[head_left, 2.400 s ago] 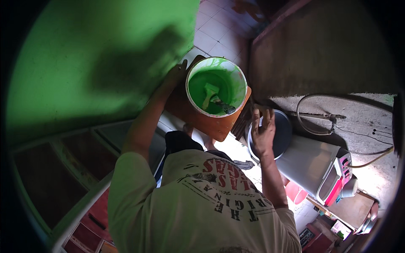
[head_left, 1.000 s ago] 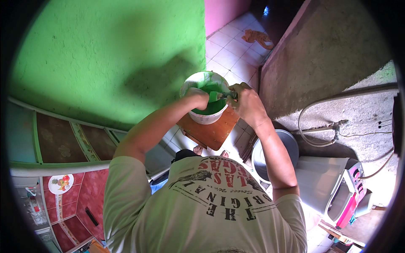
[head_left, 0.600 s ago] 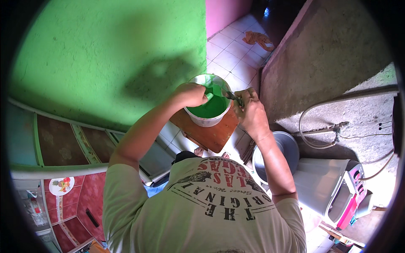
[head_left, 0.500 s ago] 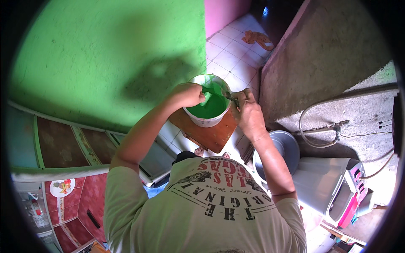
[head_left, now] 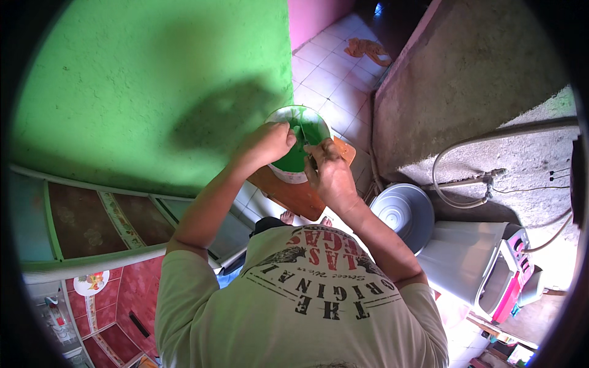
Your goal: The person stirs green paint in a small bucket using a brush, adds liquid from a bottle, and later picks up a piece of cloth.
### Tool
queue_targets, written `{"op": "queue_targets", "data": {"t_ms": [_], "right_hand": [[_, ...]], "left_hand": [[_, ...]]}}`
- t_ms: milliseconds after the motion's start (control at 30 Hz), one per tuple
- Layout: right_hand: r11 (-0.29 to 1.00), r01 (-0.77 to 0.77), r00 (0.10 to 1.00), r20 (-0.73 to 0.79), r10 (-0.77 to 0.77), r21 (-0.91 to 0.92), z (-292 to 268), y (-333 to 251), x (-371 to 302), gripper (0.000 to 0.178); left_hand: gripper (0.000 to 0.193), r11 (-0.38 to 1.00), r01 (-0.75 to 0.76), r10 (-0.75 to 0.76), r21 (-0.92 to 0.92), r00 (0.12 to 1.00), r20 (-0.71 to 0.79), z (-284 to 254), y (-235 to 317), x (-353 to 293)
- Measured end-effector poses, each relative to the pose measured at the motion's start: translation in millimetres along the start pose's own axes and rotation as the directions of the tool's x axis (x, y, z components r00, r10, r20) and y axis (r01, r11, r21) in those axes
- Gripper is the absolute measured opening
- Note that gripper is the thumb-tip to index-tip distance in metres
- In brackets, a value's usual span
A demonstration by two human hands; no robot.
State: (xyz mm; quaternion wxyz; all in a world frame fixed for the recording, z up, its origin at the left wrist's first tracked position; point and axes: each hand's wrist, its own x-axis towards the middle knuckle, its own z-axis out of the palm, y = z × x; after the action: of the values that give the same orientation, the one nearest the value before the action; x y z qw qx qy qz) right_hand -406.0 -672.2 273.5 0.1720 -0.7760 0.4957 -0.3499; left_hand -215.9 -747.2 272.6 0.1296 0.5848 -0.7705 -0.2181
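Note:
A white bucket [head_left: 291, 178] holding thick green paint [head_left: 289, 162] stands on a brown wooden stool [head_left: 307, 204]. My left hand [head_left: 271, 142] is closed at the bucket's left side, over the rim. A pale-green, paint-smeared piece shows by its fingers; its kind I cannot make out. My right hand [head_left: 331, 170] is closed over the right part of the bucket. From its fingers a thin tool smeared green [head_left: 304, 140] reaches into the bucket. The tool's handle is mostly hidden in my right hand.
A green wall [head_left: 153, 80] rises at the left, close to the bucket. At the right are a rough grey wall [head_left: 472, 80], a hose [head_left: 443, 162], a grey basin [head_left: 408, 208] and a white-and-pink appliance [head_left: 463, 257]. A brown cloth [head_left: 367, 49] lies on the tiled floor beyond.
My right hand has moved left, from beside the rim to over the bucket, turning the tool edge-on. My left hand stays near the left rim. The whole view has shifted slightly.

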Motion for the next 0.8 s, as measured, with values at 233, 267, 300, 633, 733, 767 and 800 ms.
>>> {"op": "queue_targets", "data": {"t_ms": [233, 267, 300, 633, 733, 767, 800], "right_hand": [[0.997, -0.046, 0.999, 0.001, 0.046, 0.063, -10, -13, -6, 0.022], [0.992, -0.076, 0.997, 0.003, 0.076, 0.101, -17, -10, -5, 0.022], [0.985, -0.107, 0.994, 0.004, 0.108, 0.136, -25, -8, -5, 0.021], [0.987, -0.161, 0.984, 0.075, 0.161, -0.006, -71, 3, 7, 0.027], [0.995, -0.095, 0.986, 0.137, 0.095, -0.012, -73, 8, 16, 0.021], [0.999, -0.028, 0.988, 0.151, 0.025, 0.021, -72, 11, 19, 0.023], [0.998, 0.038, 0.985, 0.164, -0.046, 0.053, -70, 14, 22, 0.025]], "left_hand": [[0.028, 1.000, 0.023, -0.022, 0.012, 1.000, -0.016, 14, -8, -1], [0.028, 0.999, 0.033, -0.032, 0.012, 0.999, -0.023, 15, -13, -1], [0.028, 0.999, 0.033, -0.032, 0.010, 0.999, -0.020, 16, -15, -1], [0.028, 0.998, 0.050, -0.052, 0.045, 0.998, 0.046, -4, -23, -5], [0.027, 0.998, 0.023, -0.026, 0.053, 0.998, 0.051, -7, -27, -4], [0.027, 0.998, 0.008, -0.012, 0.066, 0.998, 0.059, -9, -26, -5], [0.027, 0.998, 0.007, -0.011, 0.063, 0.998, 0.060, -11, -24, -5]]}}
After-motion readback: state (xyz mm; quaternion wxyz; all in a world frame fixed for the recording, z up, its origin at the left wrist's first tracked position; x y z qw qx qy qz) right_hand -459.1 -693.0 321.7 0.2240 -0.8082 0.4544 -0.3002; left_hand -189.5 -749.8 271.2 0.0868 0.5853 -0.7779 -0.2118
